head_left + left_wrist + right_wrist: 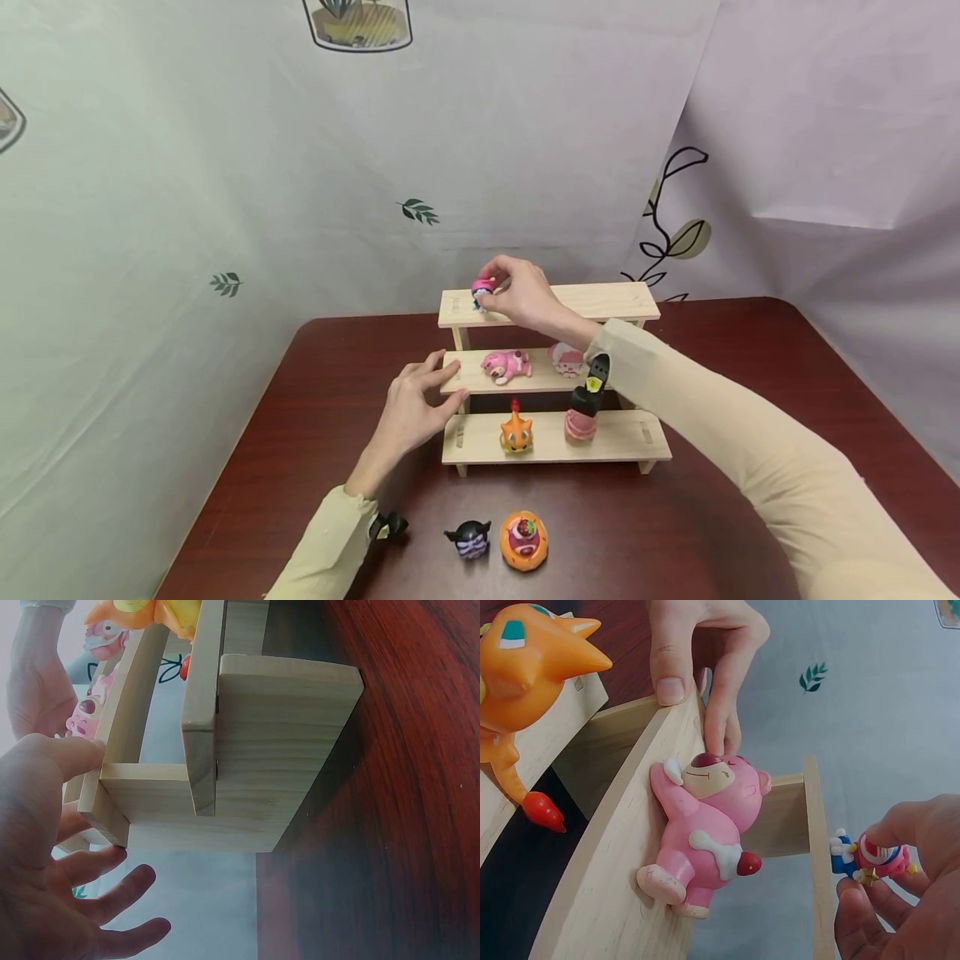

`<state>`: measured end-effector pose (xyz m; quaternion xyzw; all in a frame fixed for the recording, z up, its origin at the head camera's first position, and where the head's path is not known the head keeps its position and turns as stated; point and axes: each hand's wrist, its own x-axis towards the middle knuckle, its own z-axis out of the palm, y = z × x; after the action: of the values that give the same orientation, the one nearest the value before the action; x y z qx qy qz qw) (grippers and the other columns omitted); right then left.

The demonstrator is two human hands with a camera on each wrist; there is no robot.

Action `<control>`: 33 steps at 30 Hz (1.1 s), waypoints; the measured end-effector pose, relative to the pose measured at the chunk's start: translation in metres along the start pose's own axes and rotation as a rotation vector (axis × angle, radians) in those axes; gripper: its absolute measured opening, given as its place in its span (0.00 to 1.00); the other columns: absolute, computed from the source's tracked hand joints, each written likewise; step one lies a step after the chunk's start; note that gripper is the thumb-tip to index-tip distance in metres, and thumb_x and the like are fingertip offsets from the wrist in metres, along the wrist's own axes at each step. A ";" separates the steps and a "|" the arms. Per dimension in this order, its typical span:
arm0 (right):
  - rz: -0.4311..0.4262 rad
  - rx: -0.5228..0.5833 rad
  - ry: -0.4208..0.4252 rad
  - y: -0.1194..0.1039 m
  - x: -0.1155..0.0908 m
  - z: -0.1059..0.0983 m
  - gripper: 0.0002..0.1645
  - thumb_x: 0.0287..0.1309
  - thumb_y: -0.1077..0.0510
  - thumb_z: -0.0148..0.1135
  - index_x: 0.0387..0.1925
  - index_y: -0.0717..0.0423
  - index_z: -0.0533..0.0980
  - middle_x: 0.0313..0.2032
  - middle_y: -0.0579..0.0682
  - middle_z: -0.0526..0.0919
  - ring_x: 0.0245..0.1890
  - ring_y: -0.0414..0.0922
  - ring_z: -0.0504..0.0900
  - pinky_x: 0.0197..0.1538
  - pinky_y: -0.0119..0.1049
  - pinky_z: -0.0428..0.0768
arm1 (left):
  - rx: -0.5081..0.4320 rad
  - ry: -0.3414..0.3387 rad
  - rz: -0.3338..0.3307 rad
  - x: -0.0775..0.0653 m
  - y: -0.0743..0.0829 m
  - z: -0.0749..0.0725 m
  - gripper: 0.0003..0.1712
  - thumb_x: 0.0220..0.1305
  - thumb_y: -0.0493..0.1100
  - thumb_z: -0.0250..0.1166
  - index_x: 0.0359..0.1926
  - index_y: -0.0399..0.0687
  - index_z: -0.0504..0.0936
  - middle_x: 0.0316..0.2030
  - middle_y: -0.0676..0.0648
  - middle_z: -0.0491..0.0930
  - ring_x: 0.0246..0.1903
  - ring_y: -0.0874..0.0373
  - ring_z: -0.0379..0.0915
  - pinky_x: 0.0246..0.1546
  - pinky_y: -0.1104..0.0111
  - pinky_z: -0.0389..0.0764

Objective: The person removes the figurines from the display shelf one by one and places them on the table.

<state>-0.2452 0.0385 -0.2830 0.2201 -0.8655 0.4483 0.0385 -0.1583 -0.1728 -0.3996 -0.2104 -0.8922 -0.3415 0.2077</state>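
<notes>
At the left end of the top tier of a three-tier wooden stand [607, 302], my right hand [527, 293] pinches a small figurine [845, 859] with a pink top and blue lower part. Its feet are right at the tier's surface in the right wrist view. My left hand [408, 412] grips the left end of the middle tier, thumb [82, 752] on the front edge and fingers at the back. Beside that hand, a pink bear figurine [697, 847] lies on the middle tier. Farther right sits a pink and white figurine [566, 360], partly hidden by the right wrist camera.
An orange figurine [516, 433] with a red-tipped tail and a pink figurine [580, 427] stand on the bottom tier. On the dark red table [315, 400], in front of the stand, are a black and purple figurine [472, 539] and an orange round toy [523, 560]. A patterned curtain [525, 125] hangs behind.
</notes>
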 end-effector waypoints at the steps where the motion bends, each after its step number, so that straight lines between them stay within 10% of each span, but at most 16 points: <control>1: -0.001 0.002 0.000 0.000 0.000 0.000 0.18 0.56 0.64 0.70 0.49 0.62 0.79 0.42 0.57 0.83 0.43 0.51 0.82 0.44 0.41 0.78 | -0.001 0.000 0.001 0.000 0.000 0.000 0.25 0.55 0.45 0.76 0.54 0.40 0.86 0.60 0.32 0.75 0.50 0.33 0.75 0.49 0.40 0.72; 33: -0.001 0.082 -0.050 -0.002 -0.034 -0.013 0.17 0.58 0.62 0.69 0.49 0.62 0.78 0.40 0.54 0.82 0.37 0.50 0.85 0.40 0.39 0.81 | 0.014 0.006 0.018 0.001 0.001 0.000 0.25 0.55 0.44 0.76 0.53 0.39 0.86 0.59 0.32 0.76 0.49 0.33 0.76 0.48 0.42 0.74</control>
<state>-0.2160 0.0598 -0.2825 0.2331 -0.8471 0.4776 0.0080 -0.1583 -0.1721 -0.3983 -0.2159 -0.8919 -0.3342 0.2147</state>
